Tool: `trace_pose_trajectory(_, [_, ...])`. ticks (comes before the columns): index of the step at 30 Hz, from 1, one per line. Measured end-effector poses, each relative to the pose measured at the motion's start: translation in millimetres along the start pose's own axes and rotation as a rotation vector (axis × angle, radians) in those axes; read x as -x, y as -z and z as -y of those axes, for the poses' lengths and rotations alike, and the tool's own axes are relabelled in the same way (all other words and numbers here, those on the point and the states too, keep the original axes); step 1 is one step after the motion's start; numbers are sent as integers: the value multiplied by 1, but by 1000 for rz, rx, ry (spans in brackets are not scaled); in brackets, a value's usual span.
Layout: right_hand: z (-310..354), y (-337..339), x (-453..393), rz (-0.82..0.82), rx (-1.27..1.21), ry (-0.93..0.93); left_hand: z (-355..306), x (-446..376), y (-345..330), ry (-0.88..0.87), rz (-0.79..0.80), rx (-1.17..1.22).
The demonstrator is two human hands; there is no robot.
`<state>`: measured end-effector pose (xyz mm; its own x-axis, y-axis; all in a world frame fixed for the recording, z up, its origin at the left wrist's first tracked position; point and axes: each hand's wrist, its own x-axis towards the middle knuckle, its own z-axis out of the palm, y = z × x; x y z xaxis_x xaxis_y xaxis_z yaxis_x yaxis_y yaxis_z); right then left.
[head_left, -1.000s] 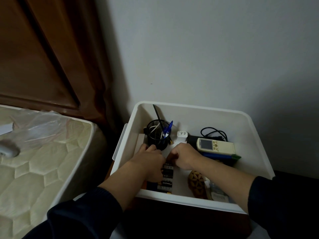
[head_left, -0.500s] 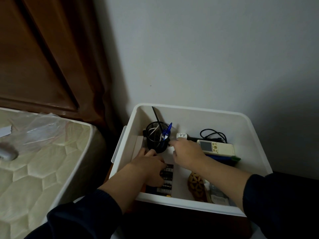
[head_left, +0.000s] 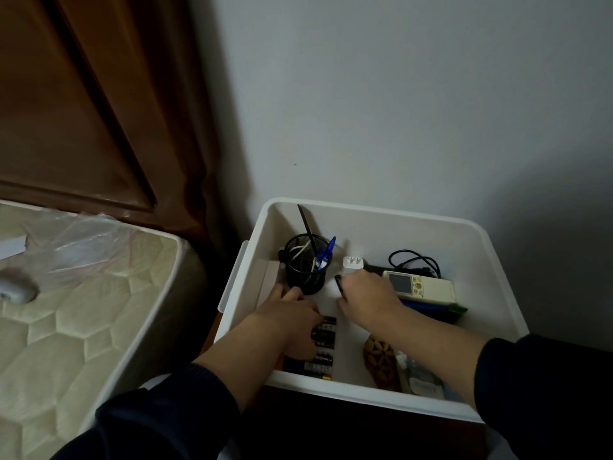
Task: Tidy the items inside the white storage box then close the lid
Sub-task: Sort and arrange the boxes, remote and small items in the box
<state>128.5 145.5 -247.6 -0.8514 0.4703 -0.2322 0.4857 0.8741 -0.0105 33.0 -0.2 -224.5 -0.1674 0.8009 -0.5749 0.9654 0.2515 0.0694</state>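
Sorting is under way inside the white storage box (head_left: 391, 224): the left hand (head_left: 292, 313) rests by the mesh pen cup (head_left: 306, 265), its fingers hidden, while the right hand (head_left: 368, 300) pinches a small dark item (head_left: 339, 283) beside the cup. Next, I judge, drop it into the cup; no lid shows.

One white storage box (head_left: 497, 280) is standing open by the wall. One black mesh pen cup (head_left: 306, 265) is sitting near its far left corner, showing one blue pen (head_left: 326, 250) and one black pen (head_left: 305, 224). One white plug adapter (head_left: 352, 262), one coiled black cable (head_left: 413, 260) and one white remote control (head_left: 419, 287) are lying along the far edge. One pack of batteries (head_left: 323, 346) and one woven wooden piece (head_left: 379, 355) are lying near the near edge. Two hands are reaching in: one left hand (head_left: 292, 315), one right hand (head_left: 368, 300).
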Motion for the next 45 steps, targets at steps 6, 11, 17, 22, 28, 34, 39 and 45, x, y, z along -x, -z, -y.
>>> trace_pose_trajectory(6, [-4, -9, 0, 18, -161, -76, 1, 0, 0, -1, -4, 21])
trace_pose_trajectory(11, [9, -8, -3, -15, -327, -110, 0, 1, 1, 3, 0, 29])
trace_pose_trajectory(17, [24, -5, -13, -4, -456, -222, -2, 3, 3, 2, -10, 32])
trace_pose_trajectory(22, [20, -1, -16, 35, -399, -278, -2, 3, 3, 5, -13, 22])
trace_pose_trajectory(28, [10, -6, -12, 107, -331, -245, -1, 2, 2, 4, -20, 15])
trace_pose_trajectory(34, [3, -5, -7, 146, -429, -142, 2, 4, 3, 27, -112, 80])
trace_pose_trajectory(39, [1, -15, -5, 172, -504, -61, 4, 3, 2, 82, -161, 31])
trace_pose_trajectory(45, [-3, -20, -9, 232, -602, -52, 4, 2, 0, 73, -130, 19])
